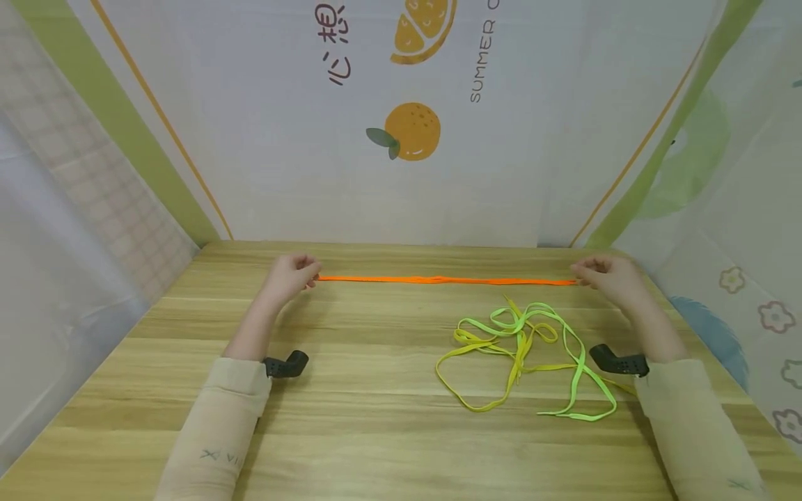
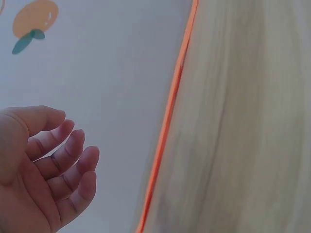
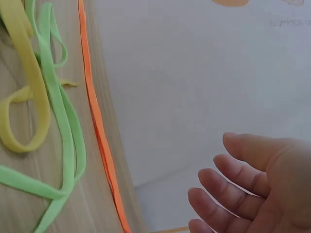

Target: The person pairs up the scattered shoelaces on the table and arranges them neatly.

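Observation:
A flat orange shoelace (image 1: pixel 388 280) stretches nearly straight across the back of the wooden table. By its left end is my left hand (image 1: pixel 291 277); in the left wrist view its fingers (image 2: pixel 73 145) curl loosely around nothing, apart from the orange lace (image 2: pixel 165 121). My right hand (image 1: pixel 608 275) hovers at the other end. Seen from the right wrist, that hand's relaxed fingers (image 3: pixel 214 187) hold nothing. A yellow shoelace (image 1: pixel 521 355) and a light green shoelace (image 1: pixel 578 376) lie loosely tangled together, in front of the orange one and toward the right.
The wood-grain table (image 1: pixel 363 431) ends at a white printed cloth (image 1: pixel 282 174) hanging behind it. More cloth hangs along the left and right sides. A black wrist camera (image 1: pixel 288 364) sits on the left forearm, another wrist camera (image 1: pixel 620 362) on the right.

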The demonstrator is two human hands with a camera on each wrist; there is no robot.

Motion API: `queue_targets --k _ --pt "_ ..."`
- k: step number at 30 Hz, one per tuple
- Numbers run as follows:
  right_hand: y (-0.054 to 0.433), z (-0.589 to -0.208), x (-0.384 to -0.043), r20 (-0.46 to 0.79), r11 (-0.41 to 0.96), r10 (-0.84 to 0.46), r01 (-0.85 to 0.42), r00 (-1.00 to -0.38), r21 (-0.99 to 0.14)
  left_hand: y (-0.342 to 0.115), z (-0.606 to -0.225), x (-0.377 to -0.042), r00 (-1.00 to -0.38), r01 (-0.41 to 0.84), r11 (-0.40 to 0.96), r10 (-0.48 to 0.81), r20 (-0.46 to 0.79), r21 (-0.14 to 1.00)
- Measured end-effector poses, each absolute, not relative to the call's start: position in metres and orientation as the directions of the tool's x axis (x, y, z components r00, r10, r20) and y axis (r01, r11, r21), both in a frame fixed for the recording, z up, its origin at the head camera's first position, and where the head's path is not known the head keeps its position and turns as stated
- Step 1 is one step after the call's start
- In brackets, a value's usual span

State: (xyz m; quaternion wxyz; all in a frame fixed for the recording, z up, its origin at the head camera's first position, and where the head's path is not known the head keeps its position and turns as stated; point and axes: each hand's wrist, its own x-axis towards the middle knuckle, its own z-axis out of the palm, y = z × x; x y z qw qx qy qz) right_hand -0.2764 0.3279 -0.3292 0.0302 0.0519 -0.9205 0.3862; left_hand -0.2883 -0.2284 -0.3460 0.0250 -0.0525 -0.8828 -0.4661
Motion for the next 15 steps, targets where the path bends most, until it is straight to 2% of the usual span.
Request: queue_targets --k 15 --pt "0.307 -0.317 -0.258 0.153 0.718 -0.136 -0.204 -0.979 -0.666 -0.186 -0.326 -0.273 -0.96 0.275 0.613 0.216 0.178 0.741"
